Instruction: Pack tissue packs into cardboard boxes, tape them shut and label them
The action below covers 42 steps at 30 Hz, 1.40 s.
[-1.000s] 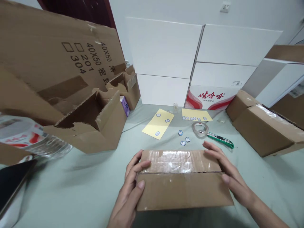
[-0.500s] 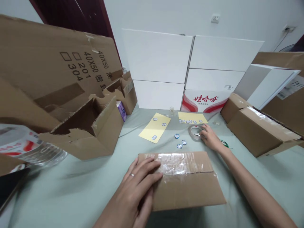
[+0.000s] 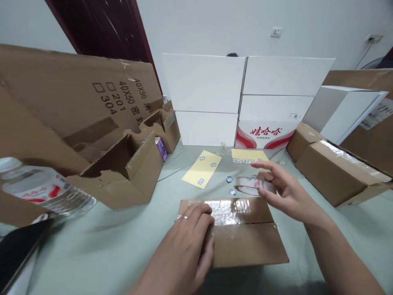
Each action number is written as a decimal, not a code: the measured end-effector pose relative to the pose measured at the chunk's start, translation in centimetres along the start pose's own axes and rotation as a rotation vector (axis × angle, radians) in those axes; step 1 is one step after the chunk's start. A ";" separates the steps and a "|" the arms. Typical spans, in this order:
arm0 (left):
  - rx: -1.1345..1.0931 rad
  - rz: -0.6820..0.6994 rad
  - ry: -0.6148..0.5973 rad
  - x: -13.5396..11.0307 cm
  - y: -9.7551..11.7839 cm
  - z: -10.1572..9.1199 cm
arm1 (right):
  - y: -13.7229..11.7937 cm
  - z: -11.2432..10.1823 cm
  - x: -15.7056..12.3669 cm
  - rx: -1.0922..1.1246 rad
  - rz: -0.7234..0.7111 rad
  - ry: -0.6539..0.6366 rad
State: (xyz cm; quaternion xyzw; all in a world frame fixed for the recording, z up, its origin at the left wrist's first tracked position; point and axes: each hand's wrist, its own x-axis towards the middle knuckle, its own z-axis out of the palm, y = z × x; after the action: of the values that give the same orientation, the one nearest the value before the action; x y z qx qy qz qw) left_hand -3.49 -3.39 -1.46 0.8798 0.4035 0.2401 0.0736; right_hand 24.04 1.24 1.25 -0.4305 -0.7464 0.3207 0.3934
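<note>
My right hand (image 3: 285, 192) grips a roll of clear tape (image 3: 245, 186) by its right side, lifted just beyond the far edge of a brown cardboard box (image 3: 245, 246). On that box's left part lies my left hand (image 3: 193, 241), a ring on one finger, its fingers curled and resting on top; nothing shows in them. Clear tape strips shine across the box's closed flaps. Past the tape roll are small blue-and-white stickers (image 3: 229, 179) on the cloth. Two yellow sheets of paper (image 3: 196, 172) lie farther back with more such stickers on them.
Open cardboard boxes (image 3: 144, 172) and a tilted water bottle (image 3: 46, 188) stand on the left. A dark flat device (image 3: 21, 241) is at the near left. White box panels (image 3: 205, 82) rise at the back. A taped brown box (image 3: 337, 172) sits on the right.
My right hand has raised the tape roll from the table and brought it nearer the box. The left hand has shifted slightly right, with its fingers more curled. The view has tilted a little.
</note>
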 end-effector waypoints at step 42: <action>-1.608 -0.280 -0.002 1.6 0.2 0.3 | -1.6 2.0 -0.9 -0.113 -0.429 -0.092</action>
State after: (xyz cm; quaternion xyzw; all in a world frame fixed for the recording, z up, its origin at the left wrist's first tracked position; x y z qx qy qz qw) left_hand -2.35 -2.33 -1.08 0.4998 0.2141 0.4441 0.7122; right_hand 21.99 -0.50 1.31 -0.2680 -0.8548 0.2068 0.3933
